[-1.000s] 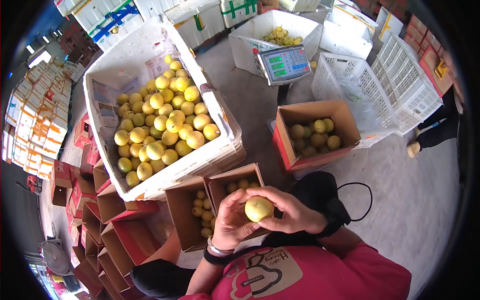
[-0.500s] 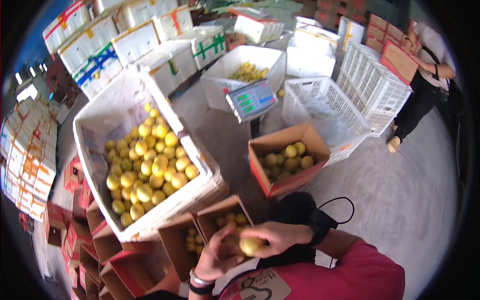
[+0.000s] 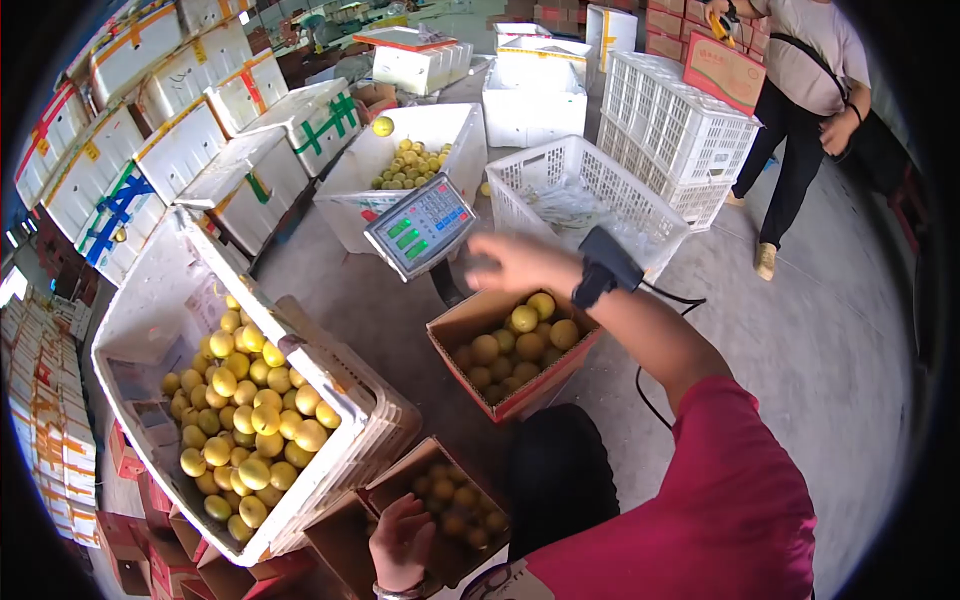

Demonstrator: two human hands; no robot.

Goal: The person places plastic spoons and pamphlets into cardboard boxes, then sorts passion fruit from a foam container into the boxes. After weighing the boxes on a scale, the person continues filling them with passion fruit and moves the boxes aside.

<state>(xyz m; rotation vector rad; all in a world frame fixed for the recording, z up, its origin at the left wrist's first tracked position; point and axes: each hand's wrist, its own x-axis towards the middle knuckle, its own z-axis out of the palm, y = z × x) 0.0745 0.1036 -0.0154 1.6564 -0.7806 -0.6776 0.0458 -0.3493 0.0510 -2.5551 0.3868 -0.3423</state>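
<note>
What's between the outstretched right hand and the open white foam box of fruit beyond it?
The scale's green-lit display, tilted on its post, in the head view; the right hand is open beside it.

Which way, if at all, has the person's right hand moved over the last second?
Yes. The right hand went forward, away from the left hand, and is now above the far rim of the cardboard box beside the scale.

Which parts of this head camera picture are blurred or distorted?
Head view: the right hand is smeared by motion blur, while the left hand and the fruit in the foam box look sharp; fisheye distortion bends the stacked boxes at the left edge, and a black ring hides the corners.
</note>
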